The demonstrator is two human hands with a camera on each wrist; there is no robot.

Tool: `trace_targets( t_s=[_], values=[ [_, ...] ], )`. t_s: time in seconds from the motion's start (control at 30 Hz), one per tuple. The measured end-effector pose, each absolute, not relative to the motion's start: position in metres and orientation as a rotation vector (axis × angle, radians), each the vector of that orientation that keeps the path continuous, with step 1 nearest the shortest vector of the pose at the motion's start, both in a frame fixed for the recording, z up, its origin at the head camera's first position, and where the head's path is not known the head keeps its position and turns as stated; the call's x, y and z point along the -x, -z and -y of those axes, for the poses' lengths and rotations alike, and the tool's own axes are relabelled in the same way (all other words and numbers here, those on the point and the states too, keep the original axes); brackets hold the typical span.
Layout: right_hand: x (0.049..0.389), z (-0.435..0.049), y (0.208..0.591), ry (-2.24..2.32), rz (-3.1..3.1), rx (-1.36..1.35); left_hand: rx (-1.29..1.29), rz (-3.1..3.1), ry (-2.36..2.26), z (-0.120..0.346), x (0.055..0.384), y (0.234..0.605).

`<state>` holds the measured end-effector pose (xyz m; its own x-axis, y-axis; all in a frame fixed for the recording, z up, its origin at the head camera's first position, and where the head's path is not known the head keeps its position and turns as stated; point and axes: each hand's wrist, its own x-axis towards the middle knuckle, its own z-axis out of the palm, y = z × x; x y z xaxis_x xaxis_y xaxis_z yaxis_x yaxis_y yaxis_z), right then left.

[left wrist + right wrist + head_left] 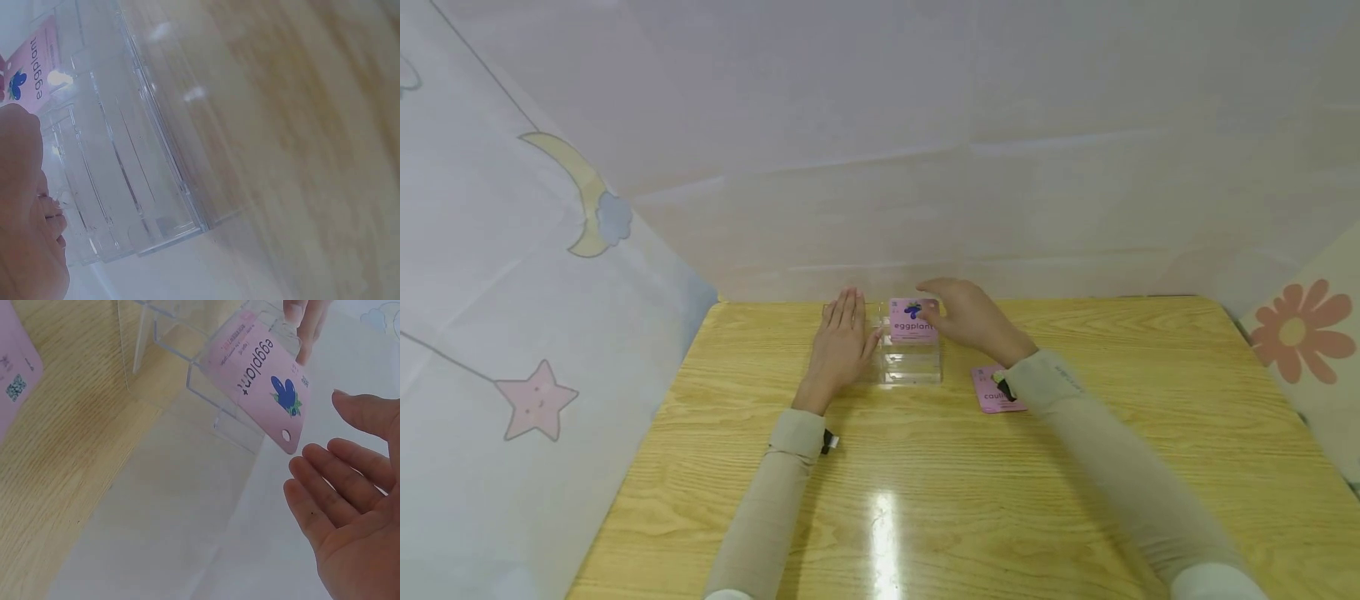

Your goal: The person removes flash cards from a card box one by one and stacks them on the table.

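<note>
A clear tiered plastic stand (913, 365) sits near the table's back edge. A pink card (904, 336) printed "eggplant" leans on its upper tier, right of the middle. My left hand (838, 350) lies over the stand's left part with its fingers straight. My right hand (356, 500) is beside the card's right edge, fingers extended and thumb apart; in the right wrist view a gap separates it from the card. A second pink card (988, 393), its word starting "cauli" and partly hidden by the right sleeve, lies on the table right of the stand.
The wooden table (715, 492) meets a pale cloth backdrop (880, 208) just behind the stand. Another cloth panel with a moon and a star (538, 400) borders the left side, and a flower print (1292, 332) shows at the right.
</note>
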<state>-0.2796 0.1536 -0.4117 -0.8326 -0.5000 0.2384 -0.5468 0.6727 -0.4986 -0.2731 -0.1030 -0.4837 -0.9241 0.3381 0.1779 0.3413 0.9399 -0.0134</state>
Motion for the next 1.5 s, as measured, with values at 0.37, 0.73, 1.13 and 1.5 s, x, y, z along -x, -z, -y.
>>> trace_targets(
  t_s=[0.37, 0.73, 1.13, 1.5],
  values=[
    [0.280, -0.139, 0.418, -0.686, 2.738, -0.964, 0.513, 2.922, 0.027, 0.103, 0.273, 0.484],
    [0.285, -0.138, 0.432, -0.493, 2.693, -1.024, 0.526, 2.905, 0.031, 0.105, 0.274, 0.486],
    [0.287, -0.137, 0.435, -0.439, 2.703, -1.026, 0.523, 2.889, 0.020, 0.104, 0.274, 0.486],
    [0.288, -0.136, 0.438, -0.412, 2.694, -1.037, 0.523, 2.888, 0.009, 0.104, 0.273, 0.486]
  ],
)
